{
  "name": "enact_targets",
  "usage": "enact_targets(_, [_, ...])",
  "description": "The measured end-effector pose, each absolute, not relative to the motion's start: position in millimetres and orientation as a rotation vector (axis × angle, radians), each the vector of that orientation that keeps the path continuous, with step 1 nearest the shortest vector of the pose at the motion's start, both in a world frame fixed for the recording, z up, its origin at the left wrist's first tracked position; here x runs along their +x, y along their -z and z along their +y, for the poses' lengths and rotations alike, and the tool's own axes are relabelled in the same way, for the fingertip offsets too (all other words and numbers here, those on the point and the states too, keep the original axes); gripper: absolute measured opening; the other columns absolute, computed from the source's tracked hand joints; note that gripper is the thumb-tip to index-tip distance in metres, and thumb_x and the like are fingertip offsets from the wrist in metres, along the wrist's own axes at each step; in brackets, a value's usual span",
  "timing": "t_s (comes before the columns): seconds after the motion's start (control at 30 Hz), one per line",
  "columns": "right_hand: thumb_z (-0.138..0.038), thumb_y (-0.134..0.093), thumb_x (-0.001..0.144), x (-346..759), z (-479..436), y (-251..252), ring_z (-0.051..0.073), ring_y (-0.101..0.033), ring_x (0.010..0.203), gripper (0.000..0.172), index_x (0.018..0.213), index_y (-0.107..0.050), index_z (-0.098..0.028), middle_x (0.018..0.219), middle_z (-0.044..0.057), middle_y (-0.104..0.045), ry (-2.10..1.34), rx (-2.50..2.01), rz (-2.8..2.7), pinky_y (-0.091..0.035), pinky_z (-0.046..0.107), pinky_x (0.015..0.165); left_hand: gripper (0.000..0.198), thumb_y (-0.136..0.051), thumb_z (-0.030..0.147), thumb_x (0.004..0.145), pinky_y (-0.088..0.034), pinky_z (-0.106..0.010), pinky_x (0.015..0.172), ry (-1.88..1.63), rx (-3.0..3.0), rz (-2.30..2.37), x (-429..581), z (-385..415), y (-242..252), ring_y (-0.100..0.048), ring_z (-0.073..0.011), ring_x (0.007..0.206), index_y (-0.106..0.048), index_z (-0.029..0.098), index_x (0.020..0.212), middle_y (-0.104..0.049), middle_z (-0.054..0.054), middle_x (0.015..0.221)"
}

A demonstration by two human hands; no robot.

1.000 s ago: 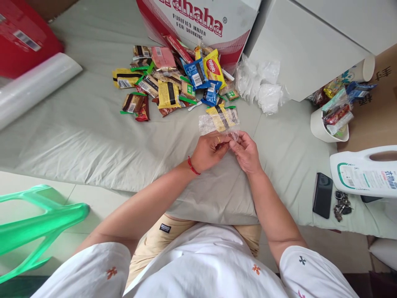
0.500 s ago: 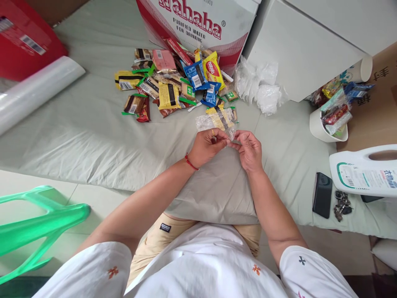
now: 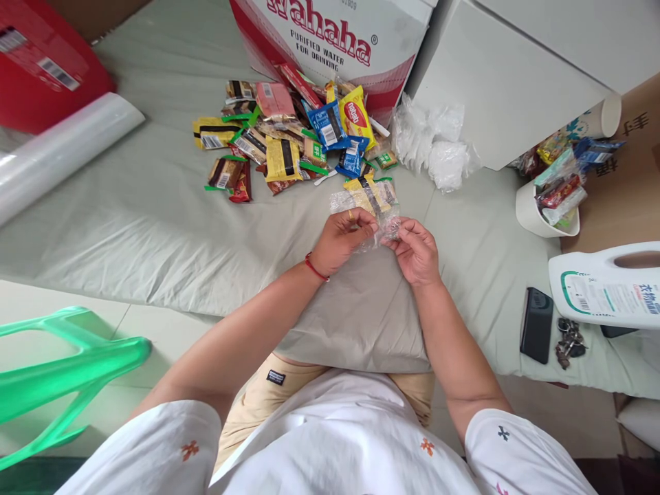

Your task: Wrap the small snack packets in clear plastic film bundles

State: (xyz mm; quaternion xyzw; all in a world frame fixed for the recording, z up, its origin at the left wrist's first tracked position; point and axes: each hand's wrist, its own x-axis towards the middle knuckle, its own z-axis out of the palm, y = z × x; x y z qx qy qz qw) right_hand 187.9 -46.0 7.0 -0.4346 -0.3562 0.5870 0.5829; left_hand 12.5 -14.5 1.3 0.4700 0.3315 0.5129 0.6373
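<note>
A clear crinkly plastic bag is pinched between both my hands above the bed's near side. My left hand, with a ring and a red wrist cord, is closed on its left part. My right hand grips the bag's right edge between thumb and fingers. Under and just behind the bag lies a yellow snack packet with a black stripe, seen partly through the plastic. Beyond it is a heap of wrapped snacks. Several folded clear plastic bags are bunched to the right of the heap.
A Wahaha water carton stands behind the snacks, beside a white cabinet. At right are a white cup of snacks, a detergent bottle, a phone and keys. A plastic roll and green stool are at left.
The bag now spreads between my hands, its near edge hanging lower toward me. My fingers have drawn slightly apart along it. The view has shifted slightly; the snacks lie as before.
</note>
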Motion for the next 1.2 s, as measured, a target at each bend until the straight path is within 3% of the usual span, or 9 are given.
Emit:
enact_targets(0.1, [-0.033,-0.083,0.071,193,-45,-10,0.015,-0.066,0.086,0.022,0.068,-0.064,-0.022,0.102,0.001,-0.073,-1.418,-0.994,-0.764,-0.062,0.029,0.076,0.023,-0.088,0.036,0.072,-0.045,-0.023,0.061,-1.219,0.887,0.684,6,-8,-5,-0.056,-0.0104,0.067,-0.071,0.02,0.074,-0.067,0.0,0.077])
enact_targets(0.2, [-0.03,-0.078,0.07,199,-43,-13,0.017,-0.07,0.088,0.02,0.068,-0.061,-0.022,0.103,0.003,-0.077,-1.48,-0.965,-0.71,-0.064,0.029,0.073,0.018,-0.083,0.027,0.074,-0.053,-0.026,0.071,-1.21,0.707,0.567,-4,-2,-11,-0.067,-0.0146,0.083,-0.068,0.019,0.074,-0.074,-0.003,0.095])
enact_targets(0.33, [-0.03,-0.073,0.068,210,-42,-17,0.011,-0.066,0.063,0.019,0.066,-0.057,-0.022,0.092,0.001,-0.078,-1.534,-0.94,-0.673,-0.055,0.02,0.047,0.011,-0.069,0.02,0.085,-0.06,-0.033,0.076,-1.169,0.534,0.562,-18,5,-16,-0.072,-0.0216,0.094,-0.063,0.019,0.076,-0.075,-0.006,0.104])
enact_targets(0.47, [-0.028,-0.071,0.066,223,-41,-21,0.005,-0.055,0.048,0.022,0.064,-0.05,-0.021,0.086,0.0,-0.076,-1.542,-0.931,-0.645,-0.046,0.014,0.038,0.013,-0.061,0.013,0.087,-0.057,-0.026,0.062,-1.202,0.39,0.588,-25,13,-14,-0.072,-0.0171,0.085,-0.061,0.02,0.075,-0.075,-0.004,0.099])
enact_targets(0.7, [-0.022,-0.067,0.062,259,-45,-31,0.001,-0.044,0.046,0.026,0.061,-0.041,-0.019,0.072,-0.002,-0.065,-1.471,-0.926,-0.529,-0.038,0.008,0.036,0.011,-0.061,0.013,0.086,-0.05,-0.02,0.053,-1.262,0.221,0.619,-33,26,-9,-0.067,-0.0109,0.07,-0.062,0.019,0.077,-0.073,-0.002,0.087])
enact_targets(0.83, [-0.022,-0.068,0.061,281,-57,-35,0.001,-0.04,0.046,0.025,0.062,-0.044,-0.019,0.069,-0.004,-0.059,-1.414,-0.944,-0.505,-0.034,0.006,0.035,0.011,-0.063,0.011,0.082,-0.043,-0.019,0.045,-1.233,0.182,0.574,-34,29,-9,-0.064,-0.0101,0.064,-0.06,0.019,0.075,-0.073,-0.002,0.085])
enact_targets(0.97, [-0.028,-0.073,0.066,286,-81,-32,0.003,-0.046,0.052,0.023,0.07,-0.052,-0.019,0.085,0.001,-0.067,-1.215,-1.155,-0.533,-0.038,0.01,0.04,0.011,-0.064,0.012,0.081,-0.036,-0.019,0.041,-1.187,0.174,0.596,-31,29,-9,-0.063,-0.0103,0.061,-0.059,0.02,0.076,-0.071,0.0,0.081])
enact_targets(1.07, [-0.033,-0.08,0.073,272,-100,-29,0.007,-0.056,0.067,0.028,0.093,-0.063,-0.022,0.113,0.004,-0.068,-0.917,-1.325,-0.729,-0.047,0.015,0.05,0.012,-0.067,0.013,0.08,-0.035,-0.019,0.04,-1.138,0.2,0.63,-26,27,-9,-0.063,-0.0104,0.059,-0.057,0.02,0.077,-0.068,0.001,0.078])
enact_targets(1.2, [-0.031,-0.085,0.071,246,-104,-29,0.006,-0.055,0.071,0.078,0.141,-0.052,-0.035,0.159,0.01,-0.042,-0.663,-1.476,-1.179,-0.051,0.022,0.059,0.012,-0.068,0.013,0.077,-0.033,-0.017,0.04,-1.121,0.262,0.652,-20,23,-10,-0.063,-0.0096,0.058,-0.058,0.019,0.078,-0.065,0.002,0.073])
